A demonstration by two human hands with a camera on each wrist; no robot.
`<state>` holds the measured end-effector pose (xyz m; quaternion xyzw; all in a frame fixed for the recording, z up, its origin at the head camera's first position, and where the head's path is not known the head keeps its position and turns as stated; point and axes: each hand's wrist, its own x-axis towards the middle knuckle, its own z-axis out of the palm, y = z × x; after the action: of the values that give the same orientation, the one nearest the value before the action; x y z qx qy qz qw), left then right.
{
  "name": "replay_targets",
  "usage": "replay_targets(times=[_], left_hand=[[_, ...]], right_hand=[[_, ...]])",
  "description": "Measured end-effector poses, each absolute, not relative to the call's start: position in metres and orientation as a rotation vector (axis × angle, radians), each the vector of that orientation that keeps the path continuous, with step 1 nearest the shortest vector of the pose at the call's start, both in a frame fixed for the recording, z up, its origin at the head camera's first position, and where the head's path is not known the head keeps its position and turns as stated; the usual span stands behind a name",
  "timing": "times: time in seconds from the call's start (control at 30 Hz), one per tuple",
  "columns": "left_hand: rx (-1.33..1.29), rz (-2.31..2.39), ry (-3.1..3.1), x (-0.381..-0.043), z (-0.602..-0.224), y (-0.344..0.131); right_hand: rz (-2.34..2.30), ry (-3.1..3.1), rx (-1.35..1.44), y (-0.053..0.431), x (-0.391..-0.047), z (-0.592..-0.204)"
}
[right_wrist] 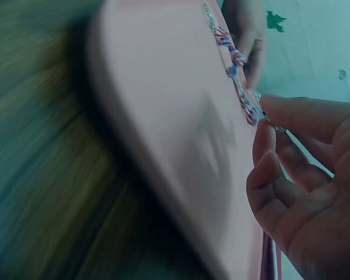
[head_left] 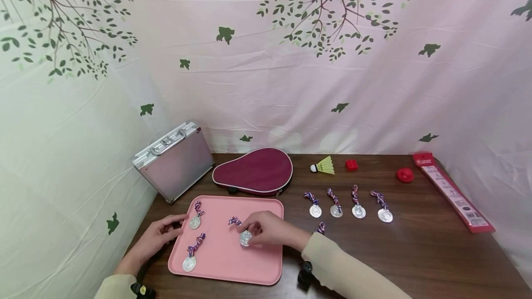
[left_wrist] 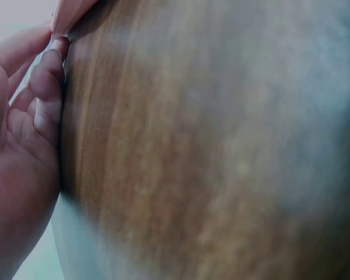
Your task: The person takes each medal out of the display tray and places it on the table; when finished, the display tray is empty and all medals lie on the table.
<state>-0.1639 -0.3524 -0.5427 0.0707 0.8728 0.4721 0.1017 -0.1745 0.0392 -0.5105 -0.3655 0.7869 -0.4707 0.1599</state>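
My right hand pinches a silver medal by its disc over the pink tray. Its knotted striped ribbon trails to the left; in the right wrist view the thumb and fingers meet at the disc's edge. Two more medals lie along the tray's left side, one farther back and one nearer. At the tray's left rim, my left hand rests with its fingertips touching the edge. The left wrist view shows these fingers low beside the tabletop.
Several medals lie right of the tray, with another ribbon partly hidden by my right forearm. Behind stand a silver case, a maroon paddle case, a yellow shuttlecock, a red block, a red round object and a long red package.
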Motion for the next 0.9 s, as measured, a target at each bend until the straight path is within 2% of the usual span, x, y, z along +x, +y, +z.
replay_targets(times=[0.43,0.9], left_hand=[[0.074,1.376,2.579,-0.166,-0.546,-0.353],[0.148,1.429,2.574,-0.165,-0.546,-0.353]], right_hand=[[-1.481,2.361,-1.275,0.152,-0.158,-0.514],[-1.499,2.566,-1.053,0.262,-0.125,-0.536]])
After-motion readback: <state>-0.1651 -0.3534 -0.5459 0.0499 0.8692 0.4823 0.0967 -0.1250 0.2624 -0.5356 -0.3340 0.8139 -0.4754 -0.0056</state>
